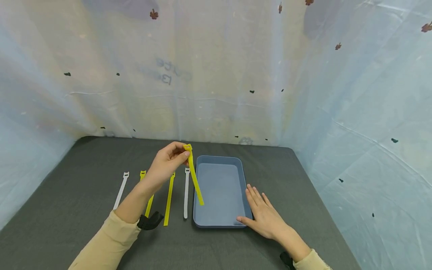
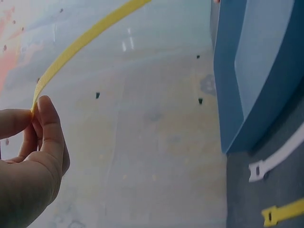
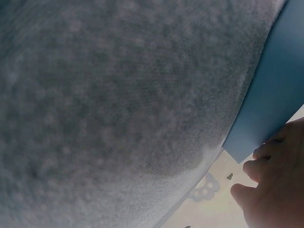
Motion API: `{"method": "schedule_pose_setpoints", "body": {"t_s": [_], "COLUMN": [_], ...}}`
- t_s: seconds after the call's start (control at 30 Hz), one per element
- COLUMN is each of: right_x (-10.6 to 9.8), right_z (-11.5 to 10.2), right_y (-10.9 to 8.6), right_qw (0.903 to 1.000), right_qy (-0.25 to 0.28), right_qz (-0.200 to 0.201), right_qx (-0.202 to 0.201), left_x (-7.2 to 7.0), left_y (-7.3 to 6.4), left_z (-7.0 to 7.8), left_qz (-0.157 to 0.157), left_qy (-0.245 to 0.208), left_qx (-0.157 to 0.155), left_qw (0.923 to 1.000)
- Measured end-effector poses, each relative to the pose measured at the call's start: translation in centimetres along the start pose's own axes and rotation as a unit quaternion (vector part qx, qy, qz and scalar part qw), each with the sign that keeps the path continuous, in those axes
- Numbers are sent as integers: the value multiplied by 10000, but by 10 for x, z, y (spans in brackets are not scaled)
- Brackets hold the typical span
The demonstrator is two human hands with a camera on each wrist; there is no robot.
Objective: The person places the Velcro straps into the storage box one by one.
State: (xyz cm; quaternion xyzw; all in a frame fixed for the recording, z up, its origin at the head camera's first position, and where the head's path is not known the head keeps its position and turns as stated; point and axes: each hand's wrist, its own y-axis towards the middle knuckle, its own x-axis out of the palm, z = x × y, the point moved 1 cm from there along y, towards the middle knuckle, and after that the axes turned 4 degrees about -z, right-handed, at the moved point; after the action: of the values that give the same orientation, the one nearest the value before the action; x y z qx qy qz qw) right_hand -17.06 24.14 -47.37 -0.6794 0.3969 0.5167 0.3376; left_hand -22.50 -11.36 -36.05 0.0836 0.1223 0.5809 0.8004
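Pinched between thumb and fingers of my left hand (image 1: 165, 163) is one end of a yellow hook-and-loop cable tie (image 1: 193, 170), the end with the slotted head. Its free length hangs over the left side of a blue-grey rectangular tray (image 1: 221, 195); in the left wrist view the yellow strap (image 2: 83, 40) arcs up from the fingertips. My right hand (image 1: 264, 217) lies with straight, spread fingers at the tray's right rim, thumb over the near right corner. In the right wrist view its fingers overlap the tray's outer wall (image 3: 270, 104).
Left of the tray, similar ties lie roughly side by side: a white one (image 1: 186, 195), a yellow one (image 1: 169, 202), another yellow one (image 1: 149, 206) partly hidden by my left forearm, and a white one (image 1: 120, 191). A dark grey cloth (image 1: 216, 251) covers the table; pale sheeting (image 1: 209, 75) hangs behind.
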Motion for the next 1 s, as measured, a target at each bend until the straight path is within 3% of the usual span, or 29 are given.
{"method": "schedule_pose_setpoints", "body": {"t_s": [0.5, 0.8, 1.0], "right_x": [-2, -1, -1], "right_z": [0, -1, -1], "right_y": [1, 2, 3], "right_qw": [9999, 9999, 9997], "right_qy": [31, 12, 33], "right_qz": [-89, -128, -186], "right_qx": [35, 111, 124], "left_x": [50, 78, 96], "left_y": [31, 52, 65], "left_z": [-26, -43, -52], "left_qz": [-488, -775, -980], "left_qy": [-298, -445, -164], "left_qx": [-433, -867, -1069], "left_qw": [9974, 9922, 9893]}}
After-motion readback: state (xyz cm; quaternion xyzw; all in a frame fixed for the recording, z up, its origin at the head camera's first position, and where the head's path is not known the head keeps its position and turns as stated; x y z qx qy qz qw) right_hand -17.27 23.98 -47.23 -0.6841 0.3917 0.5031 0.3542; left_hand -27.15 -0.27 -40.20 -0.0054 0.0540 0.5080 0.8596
